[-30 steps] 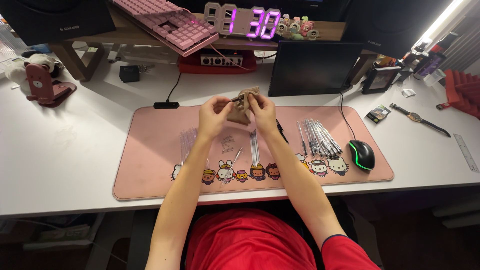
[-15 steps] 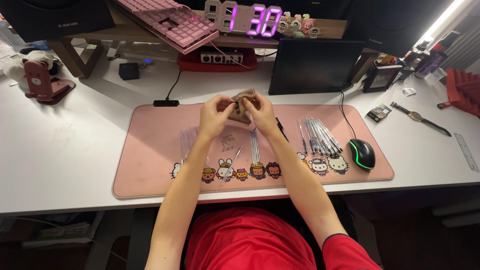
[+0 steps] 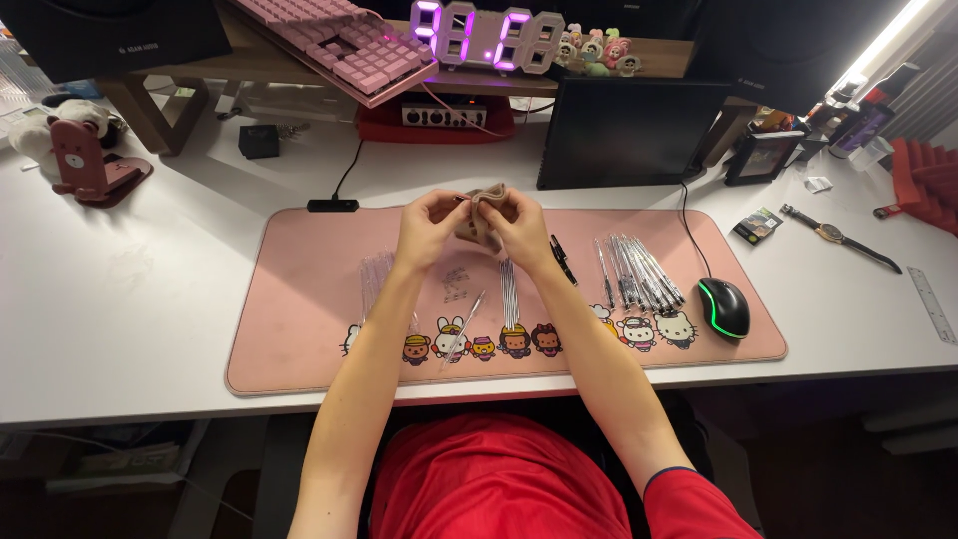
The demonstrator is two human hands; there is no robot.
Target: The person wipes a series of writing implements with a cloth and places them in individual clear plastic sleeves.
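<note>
Both hands meet above the far middle of a pink desk mat [image 3: 299,299]. My left hand [image 3: 431,228] and my right hand [image 3: 519,228] together grip a small beige cloth-like pouch [image 3: 483,212], fingers pinched at its top edge. Below the hands a small bundle of thin pen refills [image 3: 510,292] lies on the mat, with one loose refill [image 3: 465,317] slanting beside it. Clear plastic sleeves [image 3: 377,274] lie left of my left forearm. A larger row of pens or refills [image 3: 639,271] lies to the right, and a black pen [image 3: 562,258] rests by my right wrist.
A black mouse with a green glow [image 3: 723,306] sits at the mat's right end. Behind are a dark tablet [image 3: 629,135], a purple-lit clock [image 3: 489,35], a pink keyboard [image 3: 339,45] on a shelf, a wristwatch [image 3: 838,236], a ruler [image 3: 933,304] and a pink phone stand [image 3: 85,165].
The hands stay in the same place above the mat; the fingers have shifted slightly on the pouch, which looks more bunched between them.
</note>
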